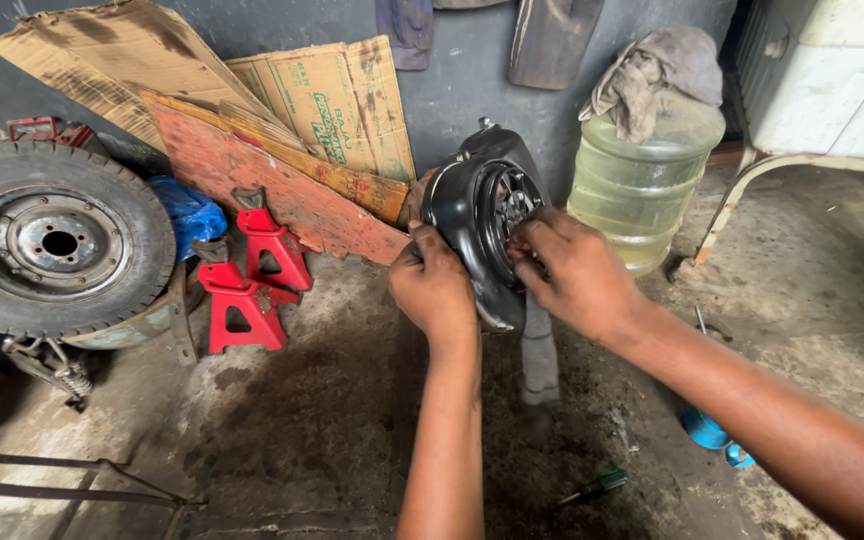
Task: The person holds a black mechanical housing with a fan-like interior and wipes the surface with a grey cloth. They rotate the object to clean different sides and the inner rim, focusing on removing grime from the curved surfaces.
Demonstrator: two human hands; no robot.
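A black rounded fan cover with a grilled opening stands upright in the middle of the view, above the floor. My left hand grips its left lower edge. My right hand rests on the grille with fingers pressed into the slots. A grey post shows beneath the cover; how the cover is supported is hidden by my hands.
A wheel with tyre lies at the left. Two red jack stands stand by a rusty orange board and cardboard. A large clear water jug with a rag on top is behind. A green-handled screwdriver and a blue object lie on the stained concrete floor.
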